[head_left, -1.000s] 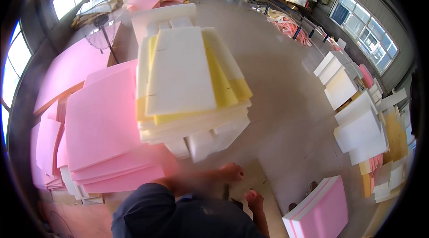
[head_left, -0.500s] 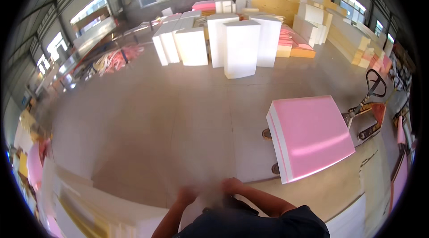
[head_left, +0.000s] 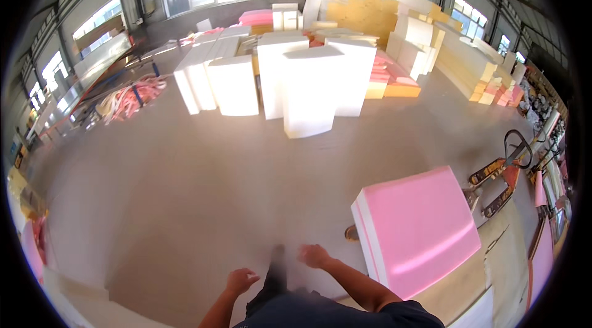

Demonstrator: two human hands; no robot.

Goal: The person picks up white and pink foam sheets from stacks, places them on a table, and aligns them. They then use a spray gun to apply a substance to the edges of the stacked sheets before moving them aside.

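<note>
Both hands had drawn slightly apart since half a second before, and the white blocks (head_left: 310,94) stood larger and nearer in view. A dark-trousered leg (head_left: 279,272), blurred, now reached forward between the hands.

Left hand (head_left: 242,280) was loosely curled, its thumb and fingers turned inward over the floor (head_left: 185,174), with nothing in its grasp. Right hand (head_left: 314,256) hung higher, half curled and likewise with nothing visible in it, though blur hid how far its fingertips bent. Neither touched anything.

Nearest to the right hand was the pink block (head_left: 419,229), which lay to the right of that forearm, apart from the hand, its wide pink face up and its white side with a pink stripe toward the hands. A brown tip (head_left: 351,233) poked out at its left edge. Just beyond its far right side stood a pallet jack (head_left: 509,174) with a looped handle.

Ahead, the white blocks stood upright in front of pink sheets (head_left: 382,69) and a yellow stack (head_left: 364,16). Pink and white strips (head_left: 137,94) lay heaped at the left, well apart from the hands.
</note>
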